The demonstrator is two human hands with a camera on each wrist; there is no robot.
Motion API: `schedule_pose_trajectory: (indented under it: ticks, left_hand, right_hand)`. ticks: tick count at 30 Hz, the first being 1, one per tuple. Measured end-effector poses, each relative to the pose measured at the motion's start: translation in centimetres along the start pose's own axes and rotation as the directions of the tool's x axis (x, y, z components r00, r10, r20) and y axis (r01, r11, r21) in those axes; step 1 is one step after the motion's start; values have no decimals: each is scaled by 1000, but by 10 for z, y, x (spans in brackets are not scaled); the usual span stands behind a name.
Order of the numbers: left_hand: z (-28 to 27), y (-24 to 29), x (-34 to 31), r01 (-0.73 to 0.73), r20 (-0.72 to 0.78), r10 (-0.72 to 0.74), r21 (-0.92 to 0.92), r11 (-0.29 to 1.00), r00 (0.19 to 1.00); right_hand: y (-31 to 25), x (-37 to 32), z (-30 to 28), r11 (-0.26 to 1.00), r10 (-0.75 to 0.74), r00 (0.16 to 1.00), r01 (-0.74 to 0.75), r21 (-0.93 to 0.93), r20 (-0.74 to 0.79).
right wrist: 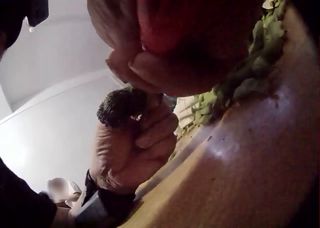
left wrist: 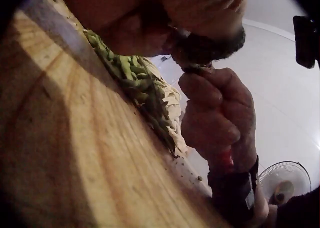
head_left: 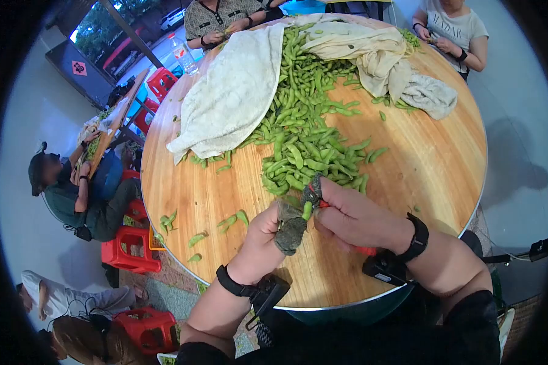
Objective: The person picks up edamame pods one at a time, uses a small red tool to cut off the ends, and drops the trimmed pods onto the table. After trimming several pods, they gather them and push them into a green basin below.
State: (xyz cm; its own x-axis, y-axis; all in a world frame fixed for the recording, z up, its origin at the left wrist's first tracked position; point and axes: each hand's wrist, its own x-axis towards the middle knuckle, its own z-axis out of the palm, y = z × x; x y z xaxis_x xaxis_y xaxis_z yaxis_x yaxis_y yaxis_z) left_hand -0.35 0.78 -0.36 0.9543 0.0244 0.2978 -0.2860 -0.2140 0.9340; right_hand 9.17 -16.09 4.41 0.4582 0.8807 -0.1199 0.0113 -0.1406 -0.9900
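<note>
A green pod (head_left: 307, 210) is pinched in the left hand (head_left: 268, 234), whose thumb has a dark, rough covering. Close against it, the right hand (head_left: 362, 222) curls its fingers round a red object (head_left: 365, 250), mostly hidden in the palm; a dark covering wraps one of its digits by the pod. In the left wrist view the left hand (left wrist: 165, 18) is above and the right hand (left wrist: 215, 113) faces it. The right wrist view shows the right hand (right wrist: 185, 53) over the left hand (right wrist: 135, 153); the pod cannot be made out there.
A heap of green pods (head_left: 304, 149) lies on the round wooden table (head_left: 420, 176) beyond the hands. White cloths (head_left: 231, 91) cover part of it. A few loose pods (head_left: 195, 239) lie at the left. A bottle (head_left: 182, 56) stands at the far edge; other people sit around.
</note>
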Motion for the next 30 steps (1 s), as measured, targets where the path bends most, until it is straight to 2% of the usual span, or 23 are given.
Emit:
schedule_pose_trajectory:
  ticks: [2,3,5,6,7,8,11,12,13,14,15,16,17,18,19,20,21,23,26,27,28,29,30]
  left_hand:
    - [-2,-3,-5,199,21,-201,-257,946,979]
    - [-1,1,-6,202,22,-203,-255,945,979]
    - [2,12,-7,382,141,-395,-663,644,908]
    - [-1,12,-7,386,142,-397,-660,644,907]
    - [-5,10,-6,435,304,-335,-778,454,892]
    - [-6,9,-5,494,445,-233,-836,237,865]
    - [-5,8,-4,474,394,-291,-827,301,872]
    - [1,9,-3,477,397,-291,-825,302,871]
    - [10,10,0,352,151,-364,-730,586,919]
    - [15,11,2,240,-110,-346,-529,814,932]
    - [13,8,3,238,-111,-345,-530,814,932]
    - [7,1,3,127,-138,-194,-392,911,971]
    - [4,-2,2,6,-141,-41,-242,970,989]
    - [4,-2,0,13,-144,-49,-241,971,988]
    - [4,1,-2,124,-74,-154,-314,941,985]
    - [4,3,-4,234,5,-251,-378,896,968]
    - [5,4,-3,237,5,-254,-378,895,967]
    - [8,6,-1,251,32,-249,-186,950,968]
    - [2,9,-3,364,115,-351,-131,922,929]
    - [0,8,-5,363,114,-350,-133,922,930]
    - [-1,6,-6,398,138,-376,-207,894,916]
    - [-2,5,-7,431,163,-400,-278,858,902]
    - [-6,6,-6,428,160,-398,-278,860,903]
  right_hand:
    - [-2,-1,1,998,11,1000,-12,63,17]
    - [-2,-1,2,985,31,998,-39,170,46]
    - [-3,-3,2,958,48,996,-68,280,77]
    - [-4,-5,-1,900,62,985,-125,418,162]
    - [-5,-6,-2,819,62,967,-190,541,246]
    - [-5,-8,-2,816,60,968,-187,546,242]
    - [-7,-8,-3,776,71,971,-198,598,229]
    - [-6,-7,-4,858,45,991,-103,504,126]
    - [-5,-6,-5,921,5,1000,-14,390,25]
    - [-1,-5,-6,921,4,1000,-13,388,22]
    - [5,-3,-7,986,-132,982,144,87,-137]
    - [10,-1,-7,940,-303,922,246,-238,-242]
    - [14,-1,-4,940,-301,923,246,-235,-240]
    - [18,-2,0,852,-396,892,269,-449,-218]
    - [21,-2,4,718,-483,858,275,-640,-173]
    - [23,-2,8,721,-480,860,276,-635,-171]
    - [25,-2,10,698,-490,865,315,-643,-108]
    - [28,-1,9,675,-496,867,350,-649,-49]
    - [25,3,-1,771,-429,902,334,-542,-53]
    - [16,2,-5,968,-142,989,132,-215,-32]
    - [10,1,-7,983,132,987,-142,117,91]
    - [9,1,-8,983,132,987,-142,114,92]
    - [8,1,-9,955,169,979,-192,225,115]
